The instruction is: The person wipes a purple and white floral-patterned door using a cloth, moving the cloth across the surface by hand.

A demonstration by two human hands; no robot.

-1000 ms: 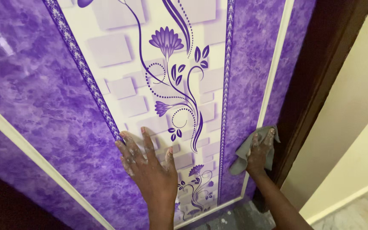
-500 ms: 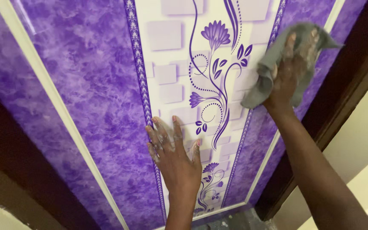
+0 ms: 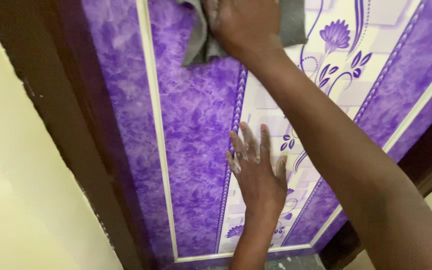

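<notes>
1. While pressed flat on the purple door (image 3: 196, 125), left hand (image 3: 258, 172) open, fingers spread, holding nothing, low on the pale flower panel (image 3: 336, 75).
2. Right hand (image 3: 243, 22) palm-down on grey cloth (image 3: 201, 47), pinning it against door near top edge; grip on cloth unclear, fingers cut off.
3. Dark frame (image 3: 76, 125) left of door, cream wall (image 3: 16, 200) beside.

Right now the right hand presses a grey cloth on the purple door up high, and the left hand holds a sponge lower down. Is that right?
Not quite. The head view shows the left hand holding nothing: it lies flat, fingers spread, on the door. The rest stands: the right hand presses a grey cloth on the door higher up.
</notes>
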